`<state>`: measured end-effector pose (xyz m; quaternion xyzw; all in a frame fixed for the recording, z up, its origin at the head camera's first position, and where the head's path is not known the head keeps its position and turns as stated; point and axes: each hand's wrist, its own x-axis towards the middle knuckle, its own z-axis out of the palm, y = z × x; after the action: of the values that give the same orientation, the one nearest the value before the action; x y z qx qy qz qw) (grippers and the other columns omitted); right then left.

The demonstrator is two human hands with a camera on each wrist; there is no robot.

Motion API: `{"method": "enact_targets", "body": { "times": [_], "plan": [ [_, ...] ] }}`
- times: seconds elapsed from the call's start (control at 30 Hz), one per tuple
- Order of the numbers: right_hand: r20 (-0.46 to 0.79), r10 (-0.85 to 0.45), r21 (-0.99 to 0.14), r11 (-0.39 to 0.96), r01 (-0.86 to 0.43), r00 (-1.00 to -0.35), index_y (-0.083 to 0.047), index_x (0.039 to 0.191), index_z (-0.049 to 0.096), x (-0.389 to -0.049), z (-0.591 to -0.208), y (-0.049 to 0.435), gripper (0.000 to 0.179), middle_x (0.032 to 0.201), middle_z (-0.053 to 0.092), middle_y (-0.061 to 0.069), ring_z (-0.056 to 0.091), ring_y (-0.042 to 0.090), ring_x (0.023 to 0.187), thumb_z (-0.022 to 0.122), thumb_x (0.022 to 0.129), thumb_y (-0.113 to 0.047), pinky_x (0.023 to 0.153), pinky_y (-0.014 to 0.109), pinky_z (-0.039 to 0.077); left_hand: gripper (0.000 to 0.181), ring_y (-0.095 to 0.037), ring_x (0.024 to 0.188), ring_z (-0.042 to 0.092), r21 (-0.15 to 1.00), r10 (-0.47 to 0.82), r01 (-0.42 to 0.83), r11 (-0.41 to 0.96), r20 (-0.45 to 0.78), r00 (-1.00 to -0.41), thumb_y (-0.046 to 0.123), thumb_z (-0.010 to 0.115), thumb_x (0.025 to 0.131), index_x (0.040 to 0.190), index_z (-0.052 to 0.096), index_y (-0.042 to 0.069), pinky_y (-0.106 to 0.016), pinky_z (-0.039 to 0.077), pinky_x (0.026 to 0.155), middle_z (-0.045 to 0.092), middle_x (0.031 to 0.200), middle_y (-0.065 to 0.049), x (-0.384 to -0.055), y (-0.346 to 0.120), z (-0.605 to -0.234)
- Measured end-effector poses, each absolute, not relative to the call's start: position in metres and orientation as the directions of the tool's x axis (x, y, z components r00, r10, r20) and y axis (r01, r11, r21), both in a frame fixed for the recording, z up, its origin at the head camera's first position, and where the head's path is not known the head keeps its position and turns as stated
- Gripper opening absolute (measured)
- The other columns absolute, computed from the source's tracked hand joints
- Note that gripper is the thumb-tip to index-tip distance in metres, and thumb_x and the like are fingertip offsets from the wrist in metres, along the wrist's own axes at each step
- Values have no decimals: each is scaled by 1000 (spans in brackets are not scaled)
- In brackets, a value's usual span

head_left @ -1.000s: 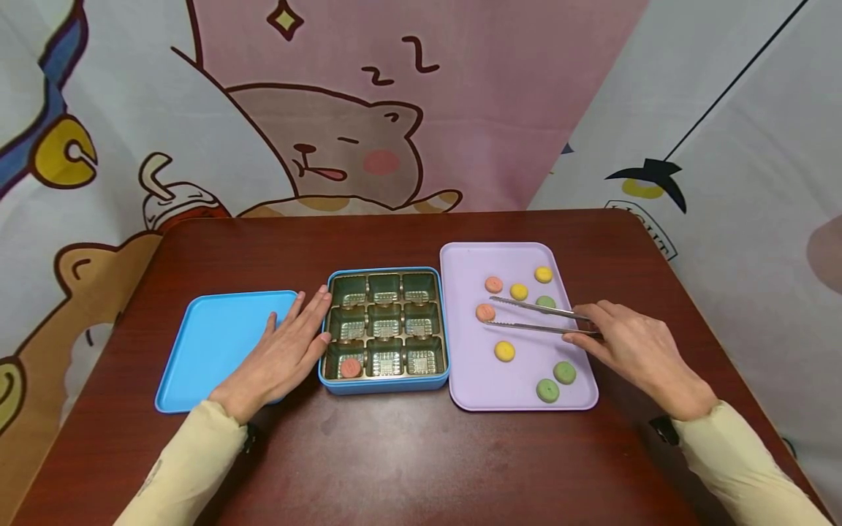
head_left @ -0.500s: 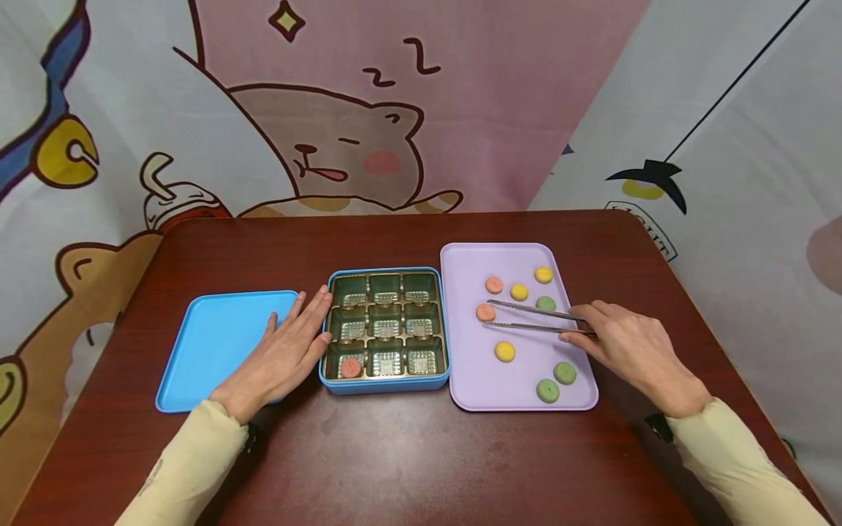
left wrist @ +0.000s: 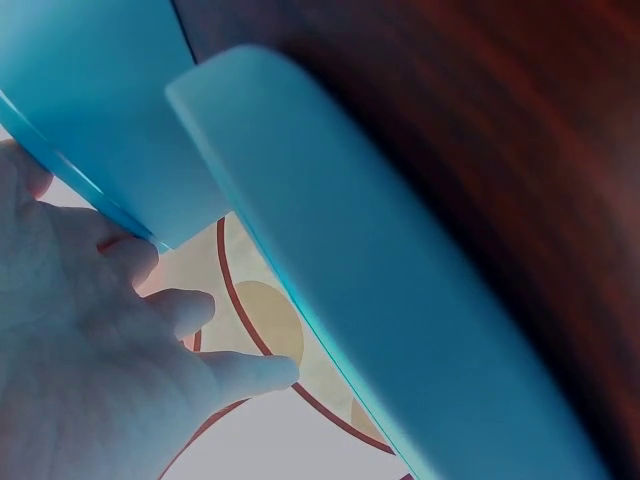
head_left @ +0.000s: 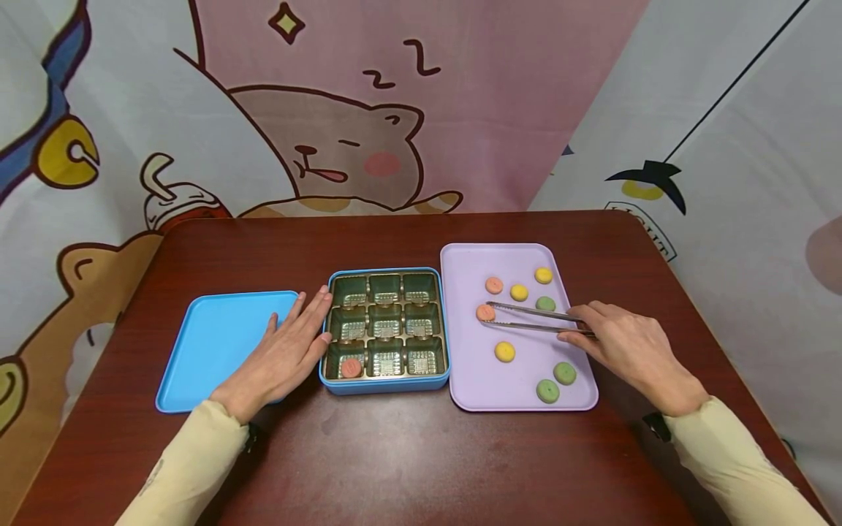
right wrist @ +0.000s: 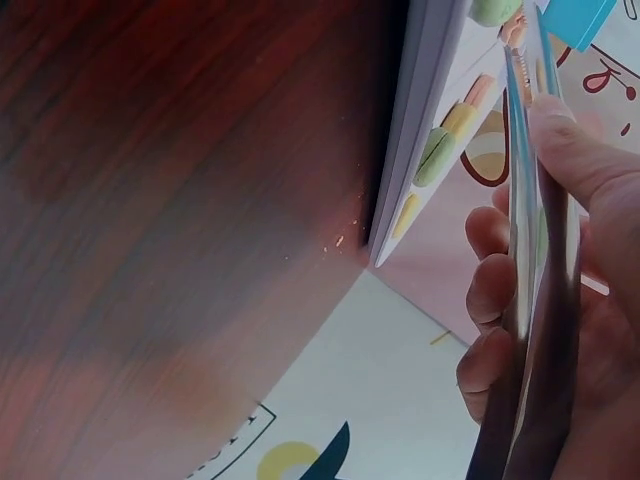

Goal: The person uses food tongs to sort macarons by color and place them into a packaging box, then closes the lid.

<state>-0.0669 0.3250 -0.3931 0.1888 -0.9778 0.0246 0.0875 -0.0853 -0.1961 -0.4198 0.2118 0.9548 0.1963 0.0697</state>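
Observation:
My right hand (head_left: 628, 351) grips metal tongs (head_left: 536, 326), thumb on one arm and fingers on the other, as the right wrist view also shows. The tongs' tips stand on either side of a pink macaron (head_left: 485, 313) on the lilac tray (head_left: 473, 391). My left hand (head_left: 279, 354) rests with straight fingers against the left side of a blue box (head_left: 388, 385). The box has a gold insert with nine compartments in rows. One pink macaron (head_left: 351, 367) lies in the front left compartment. In the left wrist view, fingers (left wrist: 180, 305) touch the box's blue wall (left wrist: 110, 130).
Other macarons lie on the lilac tray: a pink one (head_left: 494, 286), yellow ones (head_left: 504, 351) and green ones (head_left: 547, 391). A flat blue lid (head_left: 217, 343) lies left of the box, partly under my left forearm. All stand on a dark wooden table (head_left: 395, 453) before a printed cloth.
The tongs have shifted slightly left, and their tips have come level with the pink macaron's two sides. The left hand and the box have stayed put.

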Motion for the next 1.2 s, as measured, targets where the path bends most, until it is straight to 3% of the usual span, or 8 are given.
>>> {"method": "enact_targets", "body": {
  "times": [0.5, 0.97, 1.07, 1.2],
  "plan": [
    [212, -378, -12, 921, -389, -901, -7, 109, 75, -69, -389, 323, 44, 79, 63, 2, 48, 11, 59, 91, 79, -35, 44, 25, 34, 65, -37, 159, 6, 404, 424, 374, 835, -39, -905, 37, 38, 113, 168, 9, 18, -77, 10, 115, 7, 174, -2, -86, -198, -420],
    [308, -406, 0, 905, -426, -861, -9, 110, 76, -63, -362, 306, 46, 74, 57, -4, 43, 8, 58, 93, 75, -34, 43, 23, 32, 64, -36, 159, 4, 404, 426, 370, 836, -56, -903, 40, 35, 114, 169, 9, 19, -76, 9, 116, 5, 174, 2, -86, -195, -418],
    [342, -428, -4, 890, -457, -836, -9, 109, 76, -63, -359, 301, 47, 76, 60, -3, 45, 8, 59, 81, 87, -51, 43, 22, 34, 64, -36, 159, 4, 405, 425, 367, 837, -59, -903, 40, 35, 114, 168, 9, 19, -77, 9, 116, 6, 174, 1, -86, -196, -417],
    [381, -450, -12, 871, -491, -808, -11, 106, 76, -65, -356, 293, 71, 75, 58, -6, 45, 6, 59, 43, 97, -73, 43, 23, 34, 63, -36, 159, 4, 404, 427, 369, 837, -61, -902, 40, 34, 114, 168, 10, 18, -76, 9, 116, 6, 174, 1, -86, -197, -417]
  ]
}}
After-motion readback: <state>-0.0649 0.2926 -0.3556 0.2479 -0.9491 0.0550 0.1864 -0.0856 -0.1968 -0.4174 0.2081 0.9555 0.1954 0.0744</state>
